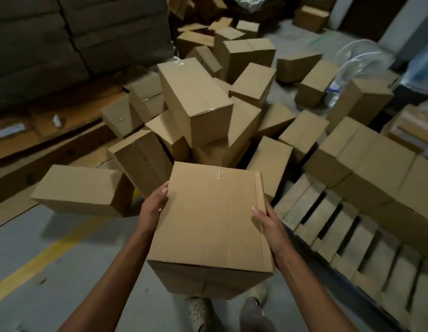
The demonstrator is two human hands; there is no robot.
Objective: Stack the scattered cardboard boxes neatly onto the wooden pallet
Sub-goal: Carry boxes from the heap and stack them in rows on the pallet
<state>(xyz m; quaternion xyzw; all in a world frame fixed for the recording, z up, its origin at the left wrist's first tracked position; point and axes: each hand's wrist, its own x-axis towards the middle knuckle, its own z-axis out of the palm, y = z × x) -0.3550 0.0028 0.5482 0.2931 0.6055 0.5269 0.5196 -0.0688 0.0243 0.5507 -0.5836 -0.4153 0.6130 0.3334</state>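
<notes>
Carry step, looks like. The box (208, 224) is up off the floor, with the left hand (155, 202) gripping its left side and the right hand (268, 226) its right, thumbs on top. The pallet (328, 224) is just to the right, with a row (366, 159) already on it. Next is probably a swing right to set it flush beside that row.
</notes>
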